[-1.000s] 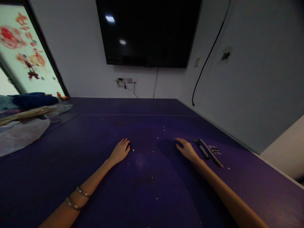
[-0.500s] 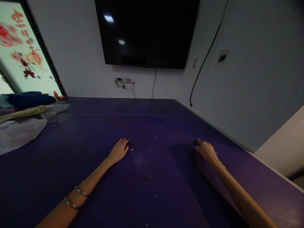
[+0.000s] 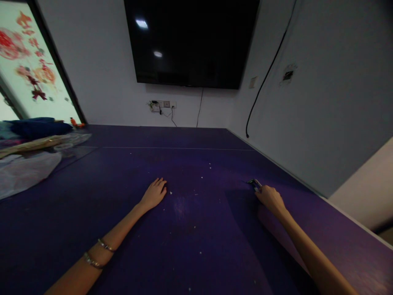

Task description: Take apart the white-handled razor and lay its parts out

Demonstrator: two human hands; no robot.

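My left hand (image 3: 154, 193) lies palm down on the purple tabletop (image 3: 184, 254), its fingers stretched out and nothing in it. Two bracelets (image 3: 97, 255) circle that forearm. Farther right, my right hand (image 3: 270, 199) is closed on the near end of a small metal tool (image 3: 254, 182), silver and dark, which points away to the left. Its exact kind is too small to make out, and my fingers cover part of it. Small white specks (image 3: 202, 177) are scattered on the tabletop between my hands.
Clear plastic bags (image 3: 27, 172) and folded dark blue cloth (image 3: 41, 128) are piled at the left, with a small orange object (image 3: 76, 123) behind. A black cable (image 3: 264, 84) hangs along the right wall. A large television (image 3: 193, 45) is mounted above the far edge.
My right hand has shifted slightly right and nearer to me, and more of the metal tool shows beyond my fingers. My left hand stays in place.
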